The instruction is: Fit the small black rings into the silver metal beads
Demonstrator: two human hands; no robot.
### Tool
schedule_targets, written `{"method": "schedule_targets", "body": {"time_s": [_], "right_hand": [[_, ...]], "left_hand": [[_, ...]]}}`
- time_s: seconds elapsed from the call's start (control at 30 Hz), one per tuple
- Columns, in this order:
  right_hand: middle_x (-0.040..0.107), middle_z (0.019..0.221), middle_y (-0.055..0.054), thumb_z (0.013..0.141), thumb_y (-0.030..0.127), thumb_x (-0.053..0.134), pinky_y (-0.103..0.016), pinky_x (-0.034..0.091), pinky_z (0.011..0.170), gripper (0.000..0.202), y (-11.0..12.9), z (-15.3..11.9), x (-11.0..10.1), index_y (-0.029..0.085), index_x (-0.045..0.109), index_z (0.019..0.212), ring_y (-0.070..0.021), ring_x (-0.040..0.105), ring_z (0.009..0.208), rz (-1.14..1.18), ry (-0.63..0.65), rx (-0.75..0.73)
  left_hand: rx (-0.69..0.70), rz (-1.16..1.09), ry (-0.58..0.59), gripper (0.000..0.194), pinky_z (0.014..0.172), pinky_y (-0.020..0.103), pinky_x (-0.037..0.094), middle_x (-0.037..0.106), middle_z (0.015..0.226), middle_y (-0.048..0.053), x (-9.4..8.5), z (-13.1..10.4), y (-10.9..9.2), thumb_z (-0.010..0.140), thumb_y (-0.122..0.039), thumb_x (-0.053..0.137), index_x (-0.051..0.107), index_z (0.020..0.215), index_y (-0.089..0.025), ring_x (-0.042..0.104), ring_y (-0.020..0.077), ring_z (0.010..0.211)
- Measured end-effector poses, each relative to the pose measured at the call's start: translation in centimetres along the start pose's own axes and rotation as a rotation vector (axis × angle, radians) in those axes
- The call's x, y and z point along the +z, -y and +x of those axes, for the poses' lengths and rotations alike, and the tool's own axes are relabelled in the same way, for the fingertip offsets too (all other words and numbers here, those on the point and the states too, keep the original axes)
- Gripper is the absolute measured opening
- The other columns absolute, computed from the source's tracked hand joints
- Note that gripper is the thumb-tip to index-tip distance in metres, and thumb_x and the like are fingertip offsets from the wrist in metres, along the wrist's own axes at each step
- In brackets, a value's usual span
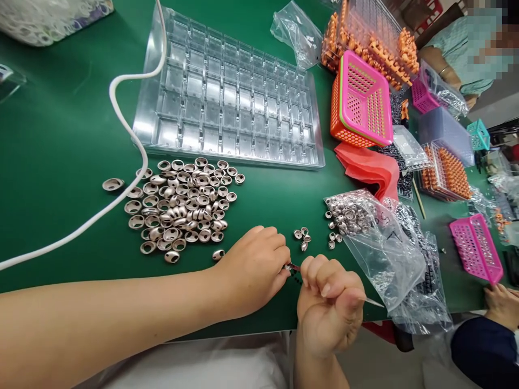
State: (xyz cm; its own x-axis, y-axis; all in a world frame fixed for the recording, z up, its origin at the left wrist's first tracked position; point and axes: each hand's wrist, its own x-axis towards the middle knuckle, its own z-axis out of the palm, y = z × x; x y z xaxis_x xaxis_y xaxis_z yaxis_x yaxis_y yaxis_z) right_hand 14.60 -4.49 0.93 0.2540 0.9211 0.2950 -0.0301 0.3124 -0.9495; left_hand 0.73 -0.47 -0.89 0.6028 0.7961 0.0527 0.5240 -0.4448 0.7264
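Near the table's front edge, my left hand (257,267) is closed, pinching a small silvery metal piece (287,266) at its fingertips. My right hand (332,302) is wrapped round a thin pointed tool (373,303). The tool's pale tapered end sticks out on the right; its dark reddish end meets the metal piece. Most of the tool is hidden by the fingers. Tiny black parts (297,277) lie between the hands. Beyond my left hand spreads a pile of silvery oval metal shells (186,202). Several small metal cups (303,236) lie beyond my right hand.
A clear compartment tray (227,97) stands behind the pile, with a white cable (121,97) at its left. At right are a bag of metal parts (357,213), a red cloth (375,167), stacked baskets (365,97) and boxes of orange parts (373,48). Other people sit at right.
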Motion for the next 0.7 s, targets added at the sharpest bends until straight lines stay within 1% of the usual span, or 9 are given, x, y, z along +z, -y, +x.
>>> {"method": "schedule_targets", "body": {"time_s": [0.13,0.4,0.7], "right_hand": [[0.027,0.062,0.005,0.108,0.043,0.032,-0.028,0.031,0.053,0.043,-0.03,-0.05,0.06,0.022,0.042,0.071,-0.012,0.035,0.054,-0.022,-0.007,-0.009],[0.029,0.064,0.005,0.108,0.041,0.033,-0.028,0.032,0.054,0.042,-0.1,-0.13,0.02,0.022,0.045,0.072,-0.0124,0.037,0.056,-0.013,-0.007,0.006],[0.028,0.064,0.005,0.108,0.041,0.031,-0.028,0.032,0.055,0.042,-0.17,-0.18,0.01,0.023,0.044,0.073,-0.0125,0.036,0.055,-0.048,-0.001,0.001]], "left_hand": [[-0.001,0.002,0.006,0.007,0.076,0.038,0.039,0.066,0.084,0.003,0.0,0.06,-0.05,0.091,-0.022,0.069,0.07,0.086,-0.017,0.055,0.0215,0.085],[-0.011,-0.008,0.015,0.007,0.075,0.038,0.038,0.066,0.084,0.002,-0.04,0.02,-0.13,0.091,-0.02,0.07,0.07,0.085,-0.016,0.055,0.0216,0.085],[-0.012,-0.004,0.02,0.007,0.075,0.038,0.038,0.065,0.084,0.002,-0.02,0.09,-0.06,0.091,-0.02,0.07,0.07,0.085,-0.017,0.054,0.0216,0.085]]}}
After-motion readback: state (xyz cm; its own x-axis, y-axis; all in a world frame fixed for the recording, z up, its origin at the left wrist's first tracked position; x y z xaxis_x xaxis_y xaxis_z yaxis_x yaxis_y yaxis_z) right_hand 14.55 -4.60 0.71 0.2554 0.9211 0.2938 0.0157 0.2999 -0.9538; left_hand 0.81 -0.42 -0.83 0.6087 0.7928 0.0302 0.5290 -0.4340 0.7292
